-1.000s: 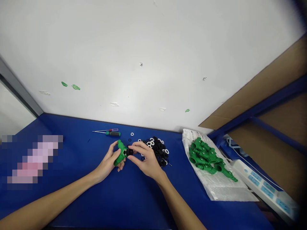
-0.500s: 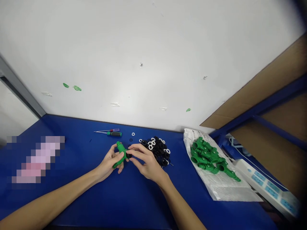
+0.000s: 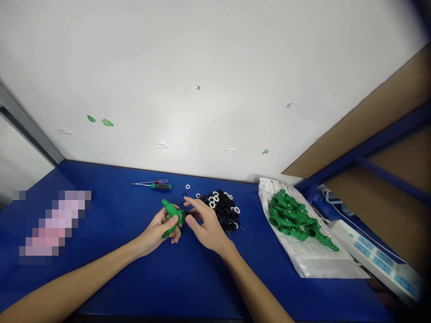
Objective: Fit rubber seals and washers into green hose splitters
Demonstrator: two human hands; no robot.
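Drawn back from the dark end (image 3: pixel 181 217) of the green plastic fitting (image 3: pixel 171 211), the right hand (image 3: pixel 207 226) is held open, its fingers (image 3: pixel 195 204) spread and apparently empty, while the fitting is grasped in the left hand (image 3: pixel 156 231), curled around its body. Just beyond, a heap of black and white rings (image 3: pixel 222 208) is spread on the blue tabletop (image 3: pixel 101 202), with a green-handled screwdriver (image 3: pixel 160 186) behind; farther right, green fittings (image 3: pixel 288 220) are piled on a plastic bag (image 3: pixel 286 255), beside a power strip (image 3: pixel 373 262), and a white wall (image 3: pixel 202 89) is seen behind
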